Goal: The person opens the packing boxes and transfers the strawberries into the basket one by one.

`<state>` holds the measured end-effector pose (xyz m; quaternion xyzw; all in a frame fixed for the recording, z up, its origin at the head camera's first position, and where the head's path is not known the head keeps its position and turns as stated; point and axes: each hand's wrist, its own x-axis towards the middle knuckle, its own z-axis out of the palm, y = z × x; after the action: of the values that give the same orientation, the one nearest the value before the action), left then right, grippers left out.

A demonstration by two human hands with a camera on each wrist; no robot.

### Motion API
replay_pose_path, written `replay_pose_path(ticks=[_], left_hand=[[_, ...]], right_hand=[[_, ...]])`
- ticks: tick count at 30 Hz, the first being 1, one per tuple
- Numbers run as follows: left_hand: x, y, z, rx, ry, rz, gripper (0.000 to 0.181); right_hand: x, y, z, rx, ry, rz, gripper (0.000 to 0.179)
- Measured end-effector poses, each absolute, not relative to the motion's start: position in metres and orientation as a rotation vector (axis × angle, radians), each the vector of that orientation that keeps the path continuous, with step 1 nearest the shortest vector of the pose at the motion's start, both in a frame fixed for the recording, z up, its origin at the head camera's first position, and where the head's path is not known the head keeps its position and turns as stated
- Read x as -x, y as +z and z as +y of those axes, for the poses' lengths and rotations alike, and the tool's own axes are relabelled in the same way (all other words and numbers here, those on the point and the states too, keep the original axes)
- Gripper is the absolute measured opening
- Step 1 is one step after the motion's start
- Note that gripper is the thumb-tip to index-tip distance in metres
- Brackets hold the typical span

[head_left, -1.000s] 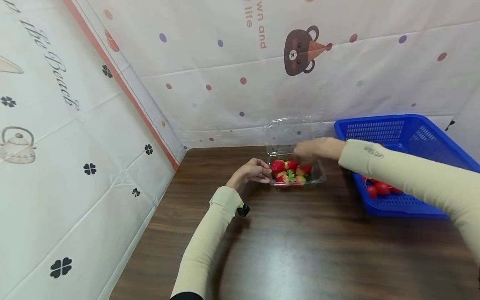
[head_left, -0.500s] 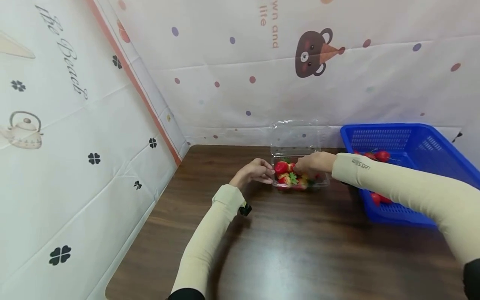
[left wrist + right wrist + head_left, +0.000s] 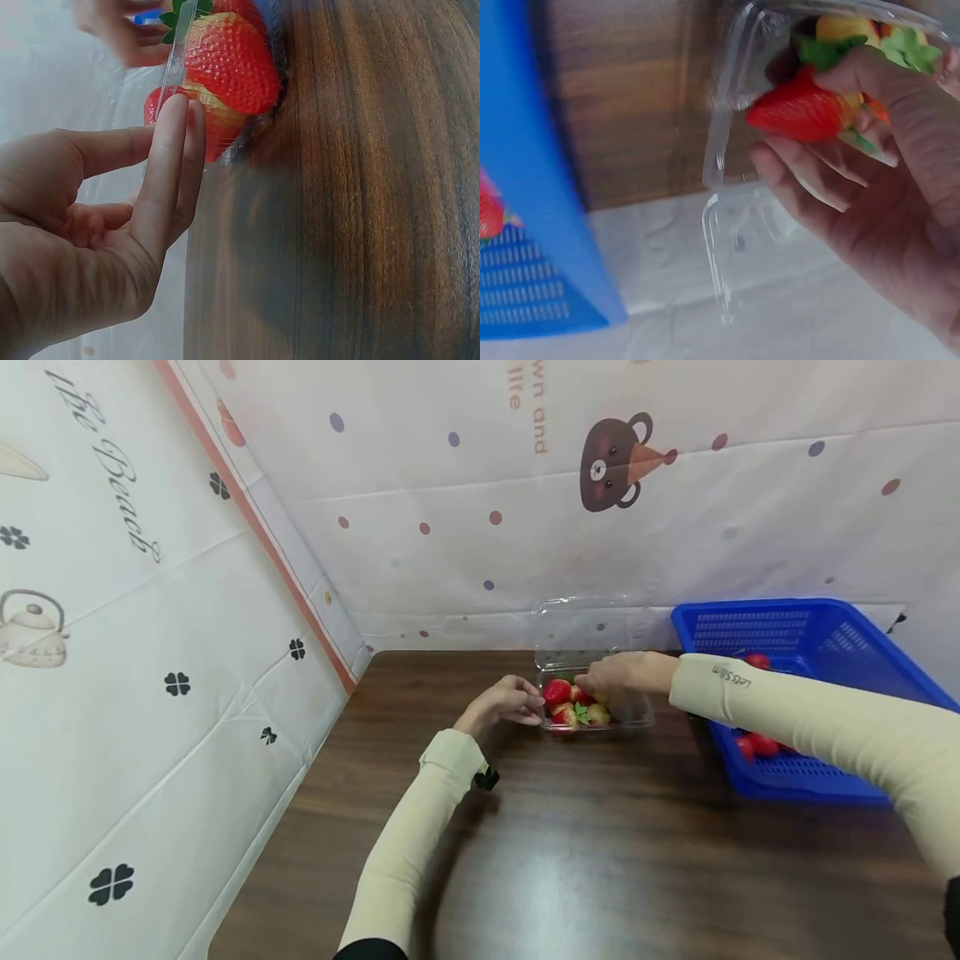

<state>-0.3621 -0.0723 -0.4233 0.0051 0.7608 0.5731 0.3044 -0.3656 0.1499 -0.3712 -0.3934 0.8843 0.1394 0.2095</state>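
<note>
Clear plastic clamshell (image 3: 600, 710): left hand (image 3: 504, 703) is steadying its 9 o'clock wall with straight fingertips (image 3: 174, 120). Right hand (image 3: 617, 674) is pinching a strawberry (image 3: 804, 112) over it, blue basket (image 3: 817, 635) sitting at 3 o'clock.

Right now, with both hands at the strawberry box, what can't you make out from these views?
- Head view: how many strawberries the clear box holds; the right hand covers some.
- Head view: the blue basket contents; the right sleeve crosses it.
- Right wrist view: the fingertips behind the held strawberry; blurred.
- Left wrist view: the left hand touches the box wall; its thumb is cut off.
</note>
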Motion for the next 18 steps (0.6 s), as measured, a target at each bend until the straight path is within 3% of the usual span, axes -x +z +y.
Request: replay_pose_path(ticks=[14, 18], left_hand=[[0.363, -0.423, -0.082, -0.011, 1.550, 2.023, 0.013], [0.364, -0.421, -0.083, 0.009, 1.557, 2.033, 0.014]], right_hand=[[0.372, -0.331, 0.168, 1.113, 0.234, 2.632, 0.057], [0.377, -0.301, 0.200, 1.126, 0.169, 2.709, 0.045]])
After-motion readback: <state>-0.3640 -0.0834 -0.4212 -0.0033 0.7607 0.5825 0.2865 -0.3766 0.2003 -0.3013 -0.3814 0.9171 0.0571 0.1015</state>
